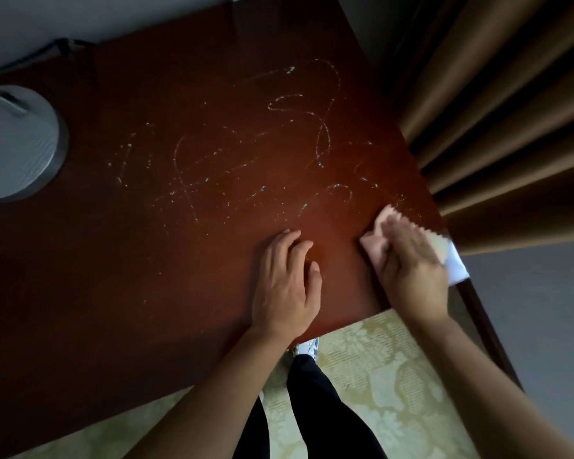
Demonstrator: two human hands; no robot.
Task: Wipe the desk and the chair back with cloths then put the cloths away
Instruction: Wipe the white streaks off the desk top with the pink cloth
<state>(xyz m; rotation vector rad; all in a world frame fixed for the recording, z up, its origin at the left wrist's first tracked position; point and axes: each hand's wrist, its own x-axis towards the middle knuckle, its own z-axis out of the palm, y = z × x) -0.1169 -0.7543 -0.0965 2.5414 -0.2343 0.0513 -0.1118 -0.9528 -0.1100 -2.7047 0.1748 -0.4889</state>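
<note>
Our right hand point(408, 256) presses a pale, zigzag-edged cloth point(375, 241) flat on the dark reddish-brown wooden counter point(179, 260) near its right edge, fingers point(395, 226) blurred, so we cannot tell their grasp. Our left hand point(287, 283) rests just beside it, fingers relaxed. Whitish smears point(193, 180) lie beyond both.

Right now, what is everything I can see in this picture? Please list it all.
desk: one, dark red-brown, fills the middle, marked with pale squiggly streaks
cloth: one, pale pink and white, at the desk's right edge
lamp base: one, grey, round, on the desk's left
curtain: one, brown, pleated, right
carpet: pale green, patterned, below the desk
left hand: resting flat on the desk
right hand: pressing the cloth
legs: black trousers, a white shoe
</note>
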